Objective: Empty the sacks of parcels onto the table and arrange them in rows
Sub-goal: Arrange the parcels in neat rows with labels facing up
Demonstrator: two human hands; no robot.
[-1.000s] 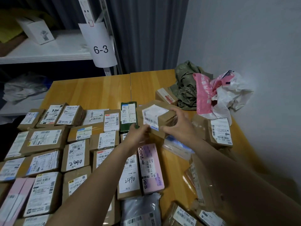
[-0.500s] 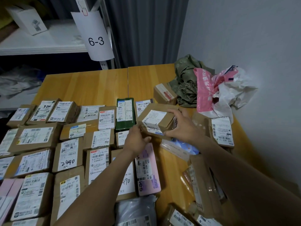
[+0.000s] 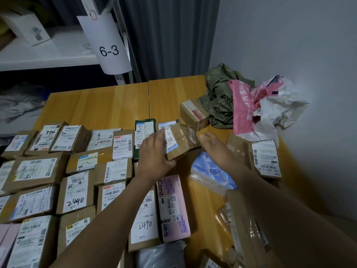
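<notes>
Box (image 3: 183, 144) sits gripped in left hand (image 3: 154, 153), right hand (image 3: 216, 147) relaxed just beside.

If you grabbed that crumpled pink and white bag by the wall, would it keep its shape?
Probably not: the pink and white bag lies crumpled and collapsed, so likely floppy. It looks thin and slack, so probably light.

Rows of parcels (image 3: 73, 192) cover the desk's (image 3: 108, 105) left and near part. Sacks (image 3: 241, 97) heaped at far right corner (by the wall), one box (image 3: 194, 115) just before them. Loose parcels (image 3: 265, 157) along right edge. Raised parcel (image 3: 179, 144) mid-desk, left hand (image 3: 154, 153) on its left side, right hand (image 3: 216, 147) just right of it. Shelf (image 3: 48, 55) behind, left.
</notes>
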